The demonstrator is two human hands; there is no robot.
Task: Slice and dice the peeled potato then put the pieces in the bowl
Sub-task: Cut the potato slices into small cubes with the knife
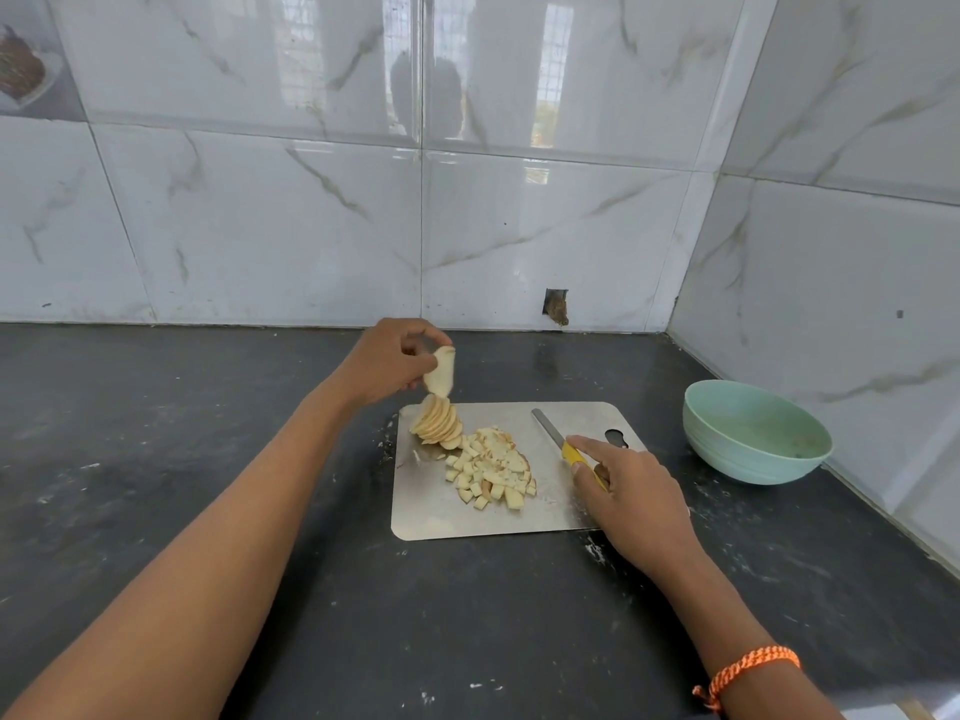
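— Where is the potato?

— It is cut up on the shiny metal cutting board [519,522]. A row of thin round slices [438,424] leans together near the board's far left corner. A few slices [441,371] are up in the air, just above that row.

— And the small bits?

— A heap of little pale cubes [491,467] lies in the middle of the board.

— The knife?

— The knife [563,446] has a yellow handle and lies flat on the board, right of the cubes.

— The bowl?

— The light green bowl [756,433] stands upright, right of the board.
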